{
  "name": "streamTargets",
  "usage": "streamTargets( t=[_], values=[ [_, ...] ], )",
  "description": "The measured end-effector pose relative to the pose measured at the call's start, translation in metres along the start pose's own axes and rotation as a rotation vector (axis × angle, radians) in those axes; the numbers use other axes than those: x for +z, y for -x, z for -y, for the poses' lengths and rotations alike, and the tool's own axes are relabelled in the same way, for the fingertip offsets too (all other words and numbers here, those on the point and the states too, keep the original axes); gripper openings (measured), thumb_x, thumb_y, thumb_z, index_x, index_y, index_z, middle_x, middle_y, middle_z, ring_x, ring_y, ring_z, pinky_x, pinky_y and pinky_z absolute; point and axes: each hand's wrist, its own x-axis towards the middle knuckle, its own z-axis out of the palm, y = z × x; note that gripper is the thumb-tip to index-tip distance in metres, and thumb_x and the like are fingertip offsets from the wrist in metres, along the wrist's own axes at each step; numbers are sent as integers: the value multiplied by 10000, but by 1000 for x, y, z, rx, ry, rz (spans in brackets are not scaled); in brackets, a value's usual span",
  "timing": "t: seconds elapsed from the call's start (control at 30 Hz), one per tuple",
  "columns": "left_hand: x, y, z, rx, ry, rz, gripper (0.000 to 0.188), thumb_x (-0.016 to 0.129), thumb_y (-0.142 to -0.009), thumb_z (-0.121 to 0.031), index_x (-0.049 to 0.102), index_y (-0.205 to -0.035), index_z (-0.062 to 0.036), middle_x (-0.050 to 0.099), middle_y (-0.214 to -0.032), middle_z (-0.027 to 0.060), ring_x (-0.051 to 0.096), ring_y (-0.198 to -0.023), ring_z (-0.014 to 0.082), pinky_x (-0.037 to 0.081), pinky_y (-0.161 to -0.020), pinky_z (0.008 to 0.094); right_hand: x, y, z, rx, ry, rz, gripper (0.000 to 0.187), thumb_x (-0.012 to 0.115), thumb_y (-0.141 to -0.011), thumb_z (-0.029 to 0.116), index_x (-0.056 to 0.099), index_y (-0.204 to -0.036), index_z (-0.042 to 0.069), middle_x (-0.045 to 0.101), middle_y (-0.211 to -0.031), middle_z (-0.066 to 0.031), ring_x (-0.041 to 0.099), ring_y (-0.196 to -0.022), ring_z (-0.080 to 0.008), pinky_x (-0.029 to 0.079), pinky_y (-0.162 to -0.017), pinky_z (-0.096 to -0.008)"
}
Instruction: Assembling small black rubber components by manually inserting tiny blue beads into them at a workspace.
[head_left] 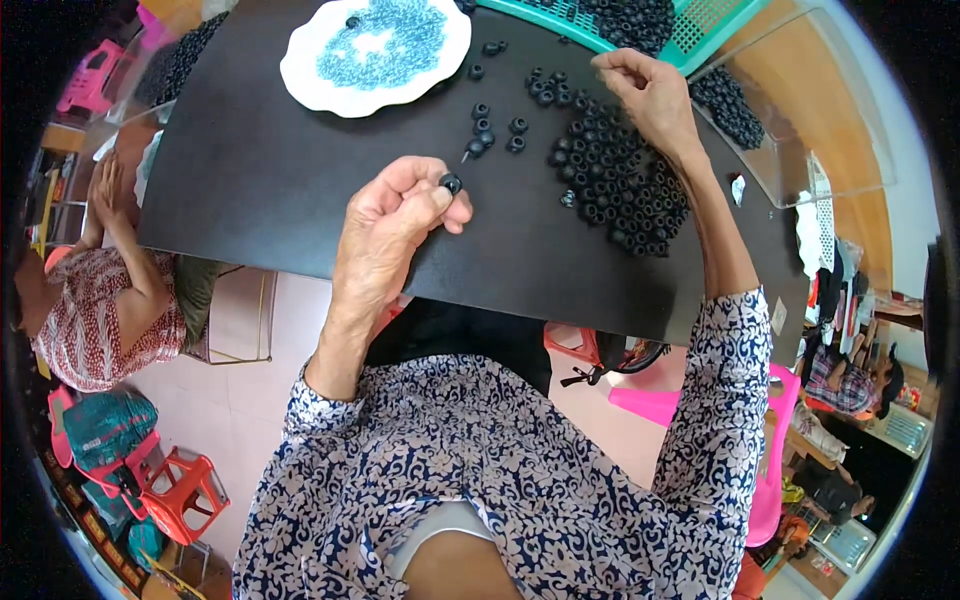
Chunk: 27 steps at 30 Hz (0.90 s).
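Over the middle of the table, my left hand [385, 215] pinches a small black ring-shaped part [451, 184] between thumb and fingers. My right hand [655, 105] is raised at the far right by the teal basket, its fingertips drawn together; whether anything small sits in them is hidden. Below it lies a dense spread of black round parts with holes [625, 190]. A few loose black parts [483, 126] lie just beyond my left hand. Farther back, a white wavy-rimmed plate [300, 70] bears many tiny clear-bluish pieces [395, 35].
The teal perforated basket [705, 30] holds more black parts, as do clear bins on the right [800, 150] and far left [125, 95]. A person [110, 300] sits at the table's left. Red stools [185, 495] stand on the floor; other people sit at far right.
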Motion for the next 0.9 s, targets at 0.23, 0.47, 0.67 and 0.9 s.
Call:
streamTargets(
  t=[0.23, 0.47, 0.67, 0.9],
  values=[
    [2, -1, 1, -5, -54, 16, 116, 548, -904, -21, 598, -997, 28, 650, -838, 80, 595, -745, 104, 489, -738, 243, 13, -10, 5, -298, 53, 68, 178, 657, -839, 103, 693, -1011, 73, 687, -947, -52, 621, -804, -176, 502, -750, -320],
    [2, -1, 1, -1, -110, 0, 117, 527, -905, -16, 593, -994, 20, 647, -831, 71, 592, -752, 101, 485, -744, 246, 24, -25, 16, -467, 330, 172, 202, 690, -739, 70, 695, -941, 73, 681, -909, -77, 606, -862, -277, 486, -830, -388],
    [2, -2, 0, -12, -116, 20, 100, 537, -905, -27, 585, -986, 3, 649, -816, 63, 588, -746, 98, 483, -743, 240, 24, -20, 28, -372, 376, 163, 196, 702, -719, 86, 682, -908, 39, 681, -856, -82, 627, -845, -262, 496, -795, -372],
    [-1, -2, 1, -4, -75, 4, 104, 547, -902, -35, 582, -986, 16, 652, -815, 62, 593, -749, 99, 484, -737, 233, 20, 13, 77, -187, -136, 133, 179, 670, -738, 10, 654, -916, 8, 598, -749, -3, 567, -713, -64, 464, -679, -220]
  ],
)
